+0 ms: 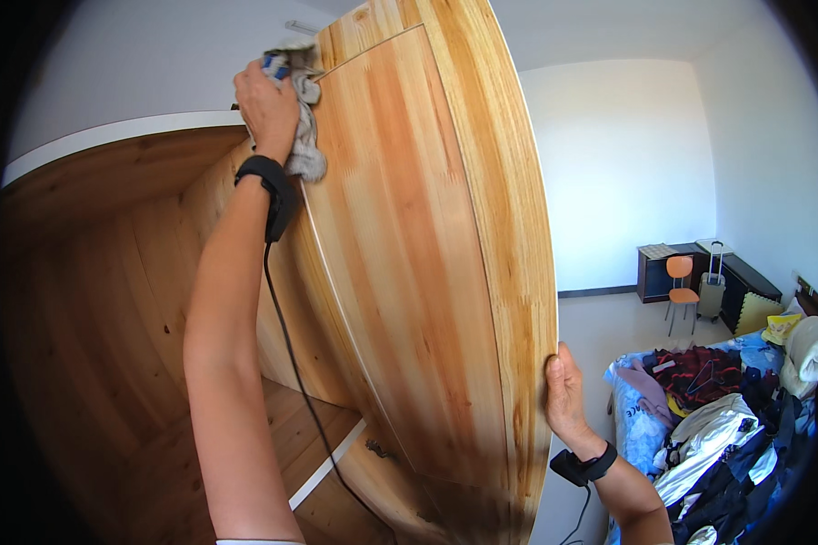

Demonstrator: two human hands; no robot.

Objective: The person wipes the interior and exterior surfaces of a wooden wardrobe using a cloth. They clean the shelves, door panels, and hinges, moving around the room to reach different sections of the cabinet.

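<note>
A wooden cabinet door (409,225) with a recessed panel stands swung out in front of me. My left hand (269,102) is raised to the upper hinge side of the door, closed around a grey, rumpled cloth (305,146) that has a blue patch. The cloth lies against the door's edge near its top corner. Lower down on the opposite side, my right hand (564,392) grips the door's outer edge, thumb on the inner face. Each wrist wears a black band with a cable.
Left of the door is the wooden cabinet interior (109,272) with a white-edged shelf (327,463). A metal hinge (376,447) shows low down. To the right, a bed (630,422) is heaped with clothes (709,422). Farther back are an orange chair (683,295) and a suitcase (711,293).
</note>
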